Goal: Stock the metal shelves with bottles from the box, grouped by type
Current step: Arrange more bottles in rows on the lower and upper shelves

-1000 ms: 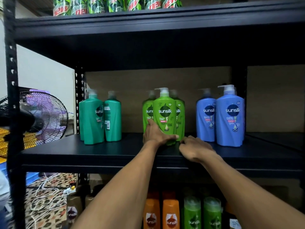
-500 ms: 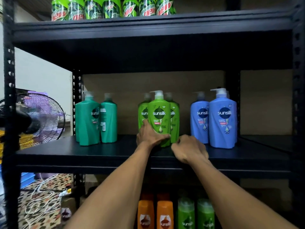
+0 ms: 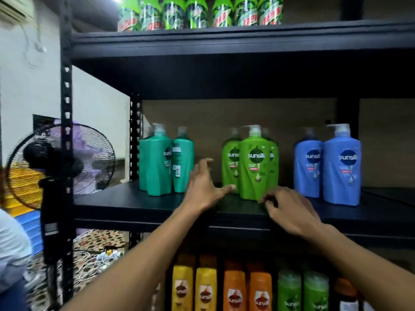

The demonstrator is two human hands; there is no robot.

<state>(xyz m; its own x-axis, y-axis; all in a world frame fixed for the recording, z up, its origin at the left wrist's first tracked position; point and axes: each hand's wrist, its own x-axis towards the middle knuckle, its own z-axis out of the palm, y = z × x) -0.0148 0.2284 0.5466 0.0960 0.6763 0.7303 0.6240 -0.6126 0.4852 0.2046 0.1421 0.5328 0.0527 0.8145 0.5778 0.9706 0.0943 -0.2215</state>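
Observation:
Three groups of Sunsilk pump bottles stand on the middle black metal shelf (image 3: 134, 203): teal bottles (image 3: 157, 162) at left, light green bottles (image 3: 253, 162) in the centre, blue bottles (image 3: 341, 164) at right. My left hand (image 3: 204, 187) hovers with spread fingers just left of the green group, its thumb near the base of the rear left green bottle, holding nothing. My right hand (image 3: 289, 212) has loosely curled fingers at the foot of the front green bottle, over the shelf, gripping nothing.
Green soda bottles (image 3: 199, 12) line the top shelf. Yellow, orange and green bottles (image 3: 247, 290) fill the shelf below. A standing fan (image 3: 60, 162) is left of the rack upright (image 3: 66, 131), with cables on the patterned floor. A person's sleeve (image 3: 11, 243) shows at far left.
My left hand has let go of the front green bottle and pulled back to the left with open fingers. My right hand has drawn slightly back. The view has tilted up.

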